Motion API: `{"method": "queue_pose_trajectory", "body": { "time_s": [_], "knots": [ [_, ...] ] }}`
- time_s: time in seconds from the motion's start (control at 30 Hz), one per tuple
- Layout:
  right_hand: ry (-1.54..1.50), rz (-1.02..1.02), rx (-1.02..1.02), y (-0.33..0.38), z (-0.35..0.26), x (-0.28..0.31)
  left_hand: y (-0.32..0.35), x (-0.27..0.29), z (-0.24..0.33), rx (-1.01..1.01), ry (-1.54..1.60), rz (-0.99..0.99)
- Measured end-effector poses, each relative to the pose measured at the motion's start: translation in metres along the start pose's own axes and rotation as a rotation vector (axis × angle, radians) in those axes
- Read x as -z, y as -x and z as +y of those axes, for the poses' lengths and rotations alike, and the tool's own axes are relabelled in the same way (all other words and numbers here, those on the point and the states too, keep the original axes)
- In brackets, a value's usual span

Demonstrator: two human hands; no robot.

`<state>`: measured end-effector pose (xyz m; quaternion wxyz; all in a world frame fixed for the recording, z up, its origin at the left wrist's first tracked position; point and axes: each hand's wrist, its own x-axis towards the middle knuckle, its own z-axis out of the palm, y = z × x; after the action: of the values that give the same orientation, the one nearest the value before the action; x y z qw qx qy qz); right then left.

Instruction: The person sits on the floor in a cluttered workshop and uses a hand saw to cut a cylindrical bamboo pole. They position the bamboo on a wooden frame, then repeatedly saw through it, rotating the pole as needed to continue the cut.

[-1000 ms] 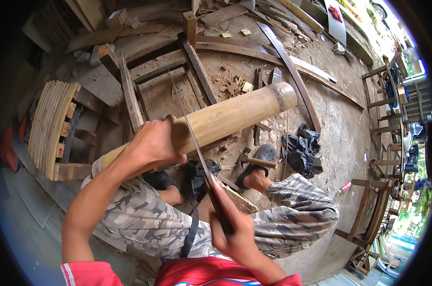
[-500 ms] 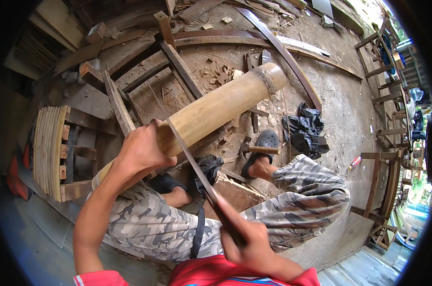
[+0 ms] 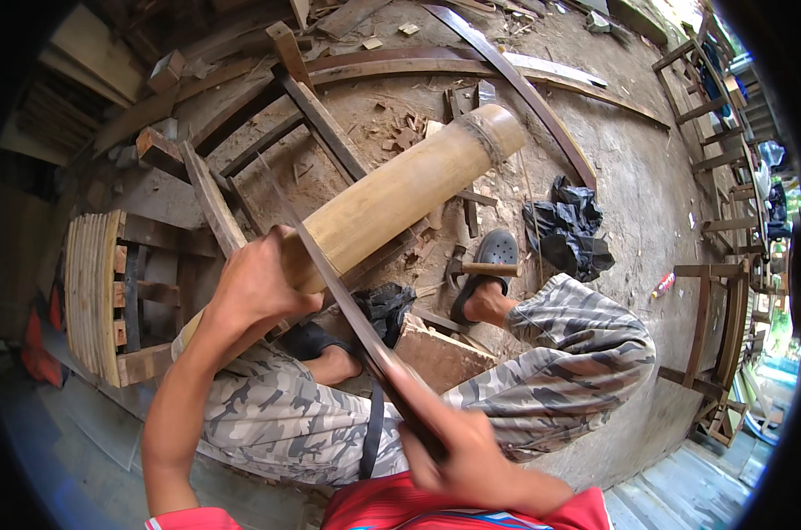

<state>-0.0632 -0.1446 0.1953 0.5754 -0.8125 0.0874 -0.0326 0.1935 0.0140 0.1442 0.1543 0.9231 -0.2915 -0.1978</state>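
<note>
A thick, pale-brown bamboo pole (image 3: 409, 190) lies slanting across a wooden frame, its far end up and to the right. My left hand (image 3: 259, 278) is wrapped over the pole's nearer part, gripping it just left of the blade. In my right hand (image 3: 462, 455), closed around the dark handle, is a handsaw (image 3: 352, 309) with a long, narrow blade. The blade crosses the pole at a slant beside my left fingers, and its tip reaches past the far side. How deep it sits in the bamboo is hard to see.
A hammer (image 3: 484, 268) rests by my clog-shod foot, near black plastic (image 3: 568, 230). The wooden frame (image 3: 215, 194) stands beneath and left of the pole. Slatted wood (image 3: 95, 296) is at the left, long planks (image 3: 524, 97) lie beyond, and chips litter the ground.
The view has shifted slightly, so the pole sits a little higher. The saw blade's tip appears further left, while both hands keep their grips.
</note>
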Motion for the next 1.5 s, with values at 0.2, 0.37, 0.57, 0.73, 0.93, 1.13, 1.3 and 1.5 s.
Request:
{"method": "queue_pose_trajectory", "body": {
  "time_s": [0.2,0.37,0.57,0.73,0.93,1.13,1.3,1.5],
  "knots": [
    [0.015,-0.022,-0.031,-0.003,-0.012,0.009,-0.001,0.002,0.005,0.017,-0.007,-0.02],
    [-0.131,0.034,-0.105,-0.075,0.011,-0.014,-0.005,0.008,0.01,0.077,0.023,-0.109],
    [-0.093,-0.03,-0.088,0.04,-0.023,0.026,-0.005,-0.004,-0.007,-0.007,0.006,-0.042],
    [0.089,0.002,-0.079,-0.03,-0.001,-0.005,0.0,0.007,0.0,0.047,0.035,-0.086],
    [0.094,0.091,0.108,-0.048,0.012,-0.021,0.001,0.007,-0.011,0.001,0.052,-0.074],
    [-0.24,0.002,-0.165,0.053,-0.026,0.021,-0.006,-0.002,-0.004,-0.053,0.064,-0.002],
    [-0.032,0.013,-0.046,-0.081,-0.001,-0.02,-0.003,0.007,-0.006,0.023,0.037,-0.109],
    [-0.001,0.038,-0.066,-0.002,0.008,-0.007,-0.002,0.01,-0.007,-0.011,0.062,-0.09]
  ]
}}
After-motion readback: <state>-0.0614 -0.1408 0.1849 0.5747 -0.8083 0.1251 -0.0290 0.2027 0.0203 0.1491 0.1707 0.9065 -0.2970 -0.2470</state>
